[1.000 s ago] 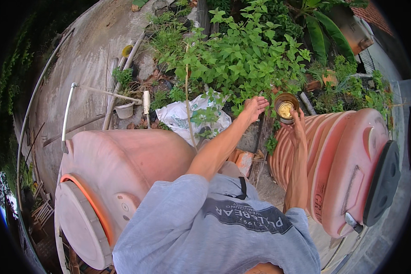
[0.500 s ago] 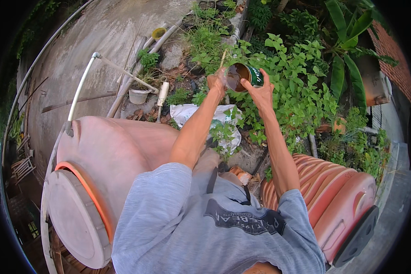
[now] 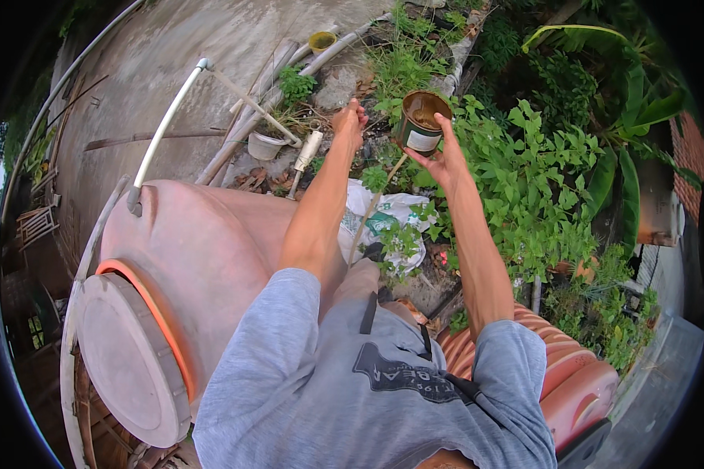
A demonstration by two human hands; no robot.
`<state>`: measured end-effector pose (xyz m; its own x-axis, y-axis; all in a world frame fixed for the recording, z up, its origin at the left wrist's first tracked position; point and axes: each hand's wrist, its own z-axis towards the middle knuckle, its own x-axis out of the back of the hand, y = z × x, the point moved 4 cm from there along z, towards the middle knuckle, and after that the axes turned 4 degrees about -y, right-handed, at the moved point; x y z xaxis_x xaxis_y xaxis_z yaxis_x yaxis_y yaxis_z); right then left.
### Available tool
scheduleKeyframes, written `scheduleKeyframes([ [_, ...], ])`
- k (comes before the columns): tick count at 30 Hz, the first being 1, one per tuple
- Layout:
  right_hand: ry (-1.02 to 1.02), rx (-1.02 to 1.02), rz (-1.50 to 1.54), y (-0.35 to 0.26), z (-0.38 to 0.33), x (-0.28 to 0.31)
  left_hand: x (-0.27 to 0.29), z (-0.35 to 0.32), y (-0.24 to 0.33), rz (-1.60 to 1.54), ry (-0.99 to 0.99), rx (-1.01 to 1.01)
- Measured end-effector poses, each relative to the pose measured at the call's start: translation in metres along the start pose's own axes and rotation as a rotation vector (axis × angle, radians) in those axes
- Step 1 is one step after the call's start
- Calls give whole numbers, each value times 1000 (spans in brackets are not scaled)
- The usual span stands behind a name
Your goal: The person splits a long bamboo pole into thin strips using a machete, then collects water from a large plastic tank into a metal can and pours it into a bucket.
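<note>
Currently the right hand (image 3: 440, 155) is holding an open can (image 3: 423, 125) near the top of the frame, just right of centre, with its thumb resting by the rim and its fingers supporting the lower side. The can is tilting, its mouth showing a brownish inside and its wall carrying a pale label. Left of it, well apart from the can, the left hand (image 3: 350, 125) is hanging in the air with its fingers curled in and narrow; whether it is holding anything, I cannot tell. Below the hands, near the centre, a white sack (image 3: 357, 197) is lying crumpled on the ground, leaves partly covering it. Leafy plants (image 3: 508, 176) are filling the area right of the can. At the left of the frame a big pink tank (image 3: 203, 227) is lying on its side, its round pale lid (image 3: 129, 367) facing the lower left, while a ribbed tank (image 3: 559, 356) is showing at the lower right. Toward the upper left, a small pot (image 3: 265, 147) is standing beside a white pipe piece (image 3: 308, 148).
</note>
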<state>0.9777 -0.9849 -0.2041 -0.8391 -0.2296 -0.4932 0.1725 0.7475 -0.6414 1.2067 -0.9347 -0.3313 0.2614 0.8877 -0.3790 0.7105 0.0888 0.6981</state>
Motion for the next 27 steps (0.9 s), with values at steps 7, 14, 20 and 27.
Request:
scheduleKeyframes([
  [7, 292, 31, -299, 21, -9, 91, 86, 9, -31, 301, 156, 105],
  [14, 520, 27, -804, 30, -9, 90, 54, -5, -97, 128, -382, 295],
  [20, 230, 100, -394, 31, 5, 15, -9, -24, -57, 151, -136, 28],
  [27, -61, -23, 125, 28, 5, -5, 9, -4, 0, 117, -91, -78],
])
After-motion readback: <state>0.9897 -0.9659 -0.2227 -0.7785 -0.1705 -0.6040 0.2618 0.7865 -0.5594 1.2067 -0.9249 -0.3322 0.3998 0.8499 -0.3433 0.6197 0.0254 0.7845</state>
